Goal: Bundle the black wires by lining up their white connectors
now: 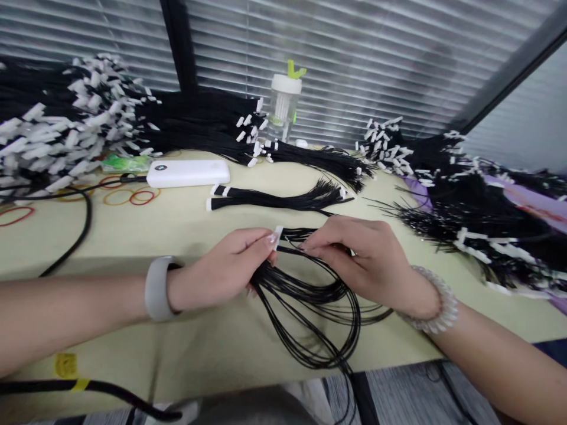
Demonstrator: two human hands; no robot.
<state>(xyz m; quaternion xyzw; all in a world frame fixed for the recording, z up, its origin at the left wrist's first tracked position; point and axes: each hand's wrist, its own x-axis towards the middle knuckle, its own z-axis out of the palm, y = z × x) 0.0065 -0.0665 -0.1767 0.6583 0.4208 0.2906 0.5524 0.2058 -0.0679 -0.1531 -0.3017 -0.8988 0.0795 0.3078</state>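
Note:
Near the middle of the table my left hand (234, 260) pinches a small white connector (278, 236) between thumb and fingers. Black wires run out of the connector's right side. A looped bundle of thin black wires (305, 289) hangs below this hand and droops over the table's front edge. My right hand (358, 254) is closed just right of the connector, its thumb and forefinger pinching a thin black wire (292, 243) close to the wire's end. Its other fingers curl inward and are partly hidden.
Behind my hands lie tied wire bundles (274, 199) with white ends. A white power bank (188, 173) and rubber bands (119, 196) are at left. Piles of connector wires stand on the left (66, 136) and right (478, 206). A bottle (283, 106) stands at the back by the blinds.

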